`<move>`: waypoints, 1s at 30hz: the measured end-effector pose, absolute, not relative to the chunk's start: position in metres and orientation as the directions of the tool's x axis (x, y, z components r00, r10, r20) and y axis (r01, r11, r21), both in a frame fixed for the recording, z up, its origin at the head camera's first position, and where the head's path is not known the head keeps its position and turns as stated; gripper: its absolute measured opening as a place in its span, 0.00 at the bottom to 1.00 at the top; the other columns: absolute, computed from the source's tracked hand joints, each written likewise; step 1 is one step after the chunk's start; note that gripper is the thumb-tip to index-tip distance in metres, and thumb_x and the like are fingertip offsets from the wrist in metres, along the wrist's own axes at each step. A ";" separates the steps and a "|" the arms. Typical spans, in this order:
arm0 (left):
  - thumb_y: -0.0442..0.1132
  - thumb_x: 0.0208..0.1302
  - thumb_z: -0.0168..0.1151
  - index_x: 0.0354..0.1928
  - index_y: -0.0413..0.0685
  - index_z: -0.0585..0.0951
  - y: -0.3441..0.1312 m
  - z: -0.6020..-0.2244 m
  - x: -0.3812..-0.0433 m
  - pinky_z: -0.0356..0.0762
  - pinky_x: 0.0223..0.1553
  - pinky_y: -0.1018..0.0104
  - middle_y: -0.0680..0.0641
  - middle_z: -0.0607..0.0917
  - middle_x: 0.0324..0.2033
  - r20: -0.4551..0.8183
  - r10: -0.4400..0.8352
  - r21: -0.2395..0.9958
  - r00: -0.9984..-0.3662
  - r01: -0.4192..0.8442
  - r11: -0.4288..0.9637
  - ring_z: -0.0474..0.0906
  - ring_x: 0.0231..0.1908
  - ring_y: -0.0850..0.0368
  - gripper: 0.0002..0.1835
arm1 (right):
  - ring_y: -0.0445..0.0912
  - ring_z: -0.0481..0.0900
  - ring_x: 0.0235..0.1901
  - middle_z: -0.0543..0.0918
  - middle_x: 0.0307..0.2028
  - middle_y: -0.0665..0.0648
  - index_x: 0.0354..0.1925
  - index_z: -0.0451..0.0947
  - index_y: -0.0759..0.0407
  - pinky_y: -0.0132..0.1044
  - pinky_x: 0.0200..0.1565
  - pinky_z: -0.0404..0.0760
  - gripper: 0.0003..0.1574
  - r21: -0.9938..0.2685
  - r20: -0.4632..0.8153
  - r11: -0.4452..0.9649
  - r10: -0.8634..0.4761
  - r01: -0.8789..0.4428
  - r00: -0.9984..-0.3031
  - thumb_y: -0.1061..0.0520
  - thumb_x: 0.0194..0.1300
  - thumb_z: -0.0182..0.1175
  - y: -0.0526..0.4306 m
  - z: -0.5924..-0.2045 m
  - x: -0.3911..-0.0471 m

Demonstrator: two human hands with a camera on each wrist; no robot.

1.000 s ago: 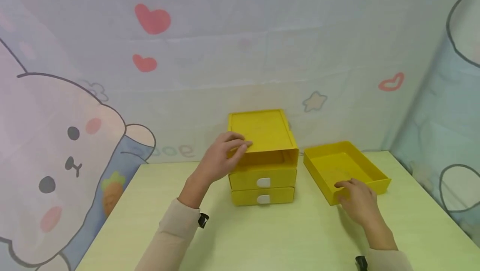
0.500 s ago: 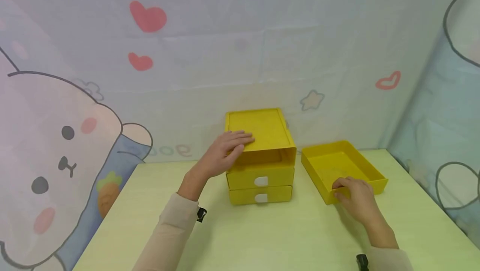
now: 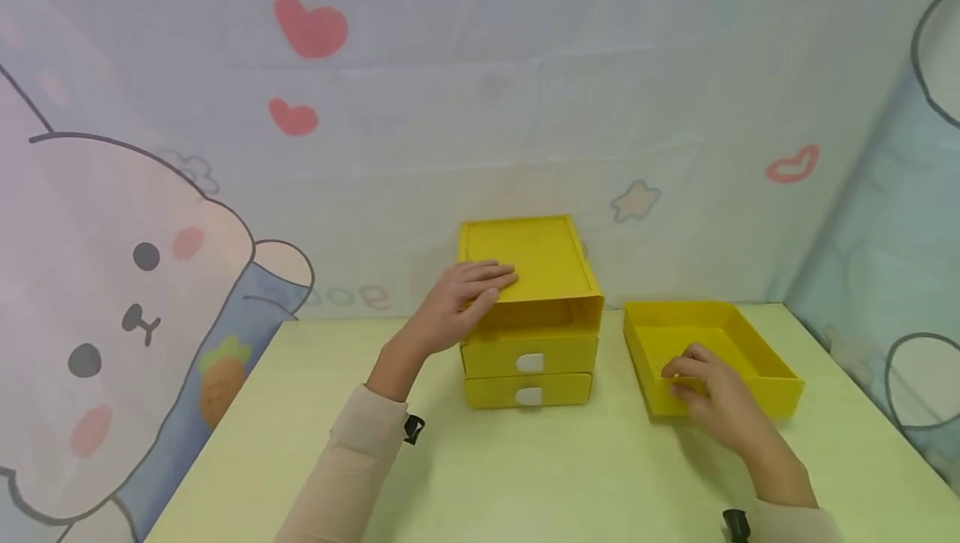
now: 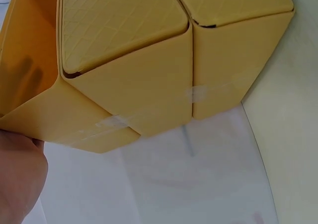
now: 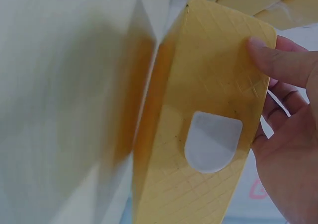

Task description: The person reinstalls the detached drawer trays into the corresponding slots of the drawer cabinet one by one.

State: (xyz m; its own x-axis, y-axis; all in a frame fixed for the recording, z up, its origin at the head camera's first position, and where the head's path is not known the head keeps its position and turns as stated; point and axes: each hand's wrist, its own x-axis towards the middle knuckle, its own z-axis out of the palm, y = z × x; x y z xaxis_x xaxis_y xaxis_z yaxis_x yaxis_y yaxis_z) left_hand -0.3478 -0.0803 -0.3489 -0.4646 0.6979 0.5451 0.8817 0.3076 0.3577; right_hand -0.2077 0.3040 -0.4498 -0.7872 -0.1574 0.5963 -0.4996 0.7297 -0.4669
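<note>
In the head view a yellow desktop drawer unit stands near the back of the table, its top slot holding no drawer. My left hand rests flat on its top at the front left, fingers straight, thumb by the front edge. To the right is a loose yellow drawer with nothing inside. My right hand pinches the upper edge of its front wall, fingers inside. The right wrist view shows the thumb on the quilted front, beside a white pull tab. A shadow lies below the drawer's bottom edge.
Two closed drawers with white tabs, an upper drawer and a lower drawer, fill the unit's lower slots. A printed cloth backdrop hangs right behind the pale table. Clear tape runs along the unit's side.
My right fingers have closed on the drawer's front wall, and the drawer has turned to face more squarely forward. My left fingers have straightened on top of the unit.
</note>
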 end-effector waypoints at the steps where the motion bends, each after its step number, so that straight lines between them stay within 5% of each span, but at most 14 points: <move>1: 0.37 0.83 0.52 0.71 0.43 0.80 -0.079 -0.349 -0.348 0.60 0.79 0.40 0.43 0.79 0.71 0.549 0.696 0.354 -0.463 0.883 0.308 0.68 0.75 0.42 0.21 | 0.38 0.74 0.36 0.79 0.36 0.48 0.37 0.87 0.54 0.29 0.37 0.77 0.20 -0.471 0.593 0.727 -0.158 -0.500 -0.789 0.77 0.56 0.72 0.304 -0.447 -0.206; 17: 0.36 0.83 0.52 0.69 0.43 0.82 -0.077 -0.345 -0.344 0.63 0.77 0.43 0.42 0.80 0.69 0.558 0.680 0.373 -0.476 0.876 0.307 0.71 0.73 0.43 0.20 | 0.37 0.71 0.32 0.77 0.36 0.46 0.43 0.89 0.59 0.28 0.28 0.73 0.19 -0.513 0.590 0.638 -0.225 -0.575 -0.776 0.78 0.61 0.69 0.292 -0.390 -0.173; 30: 0.35 0.83 0.52 0.70 0.41 0.81 -0.076 -0.342 -0.340 0.61 0.78 0.43 0.41 0.79 0.70 0.544 0.678 0.391 -0.494 0.864 0.317 0.70 0.73 0.42 0.20 | 0.32 0.70 0.28 0.74 0.35 0.37 0.45 0.90 0.51 0.24 0.28 0.69 0.26 -0.376 0.613 0.676 -0.332 -0.634 -0.717 0.77 0.54 0.74 0.278 -0.340 -0.130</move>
State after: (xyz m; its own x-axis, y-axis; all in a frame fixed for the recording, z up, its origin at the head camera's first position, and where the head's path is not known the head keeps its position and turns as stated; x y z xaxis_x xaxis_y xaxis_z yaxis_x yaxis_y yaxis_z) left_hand -0.3400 -0.0761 -0.3424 -0.4942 0.6783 0.5438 0.8644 0.3165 0.3907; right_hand -0.1303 0.2778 -0.3403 -0.7171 -0.3316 0.6130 -0.6340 0.6758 -0.3760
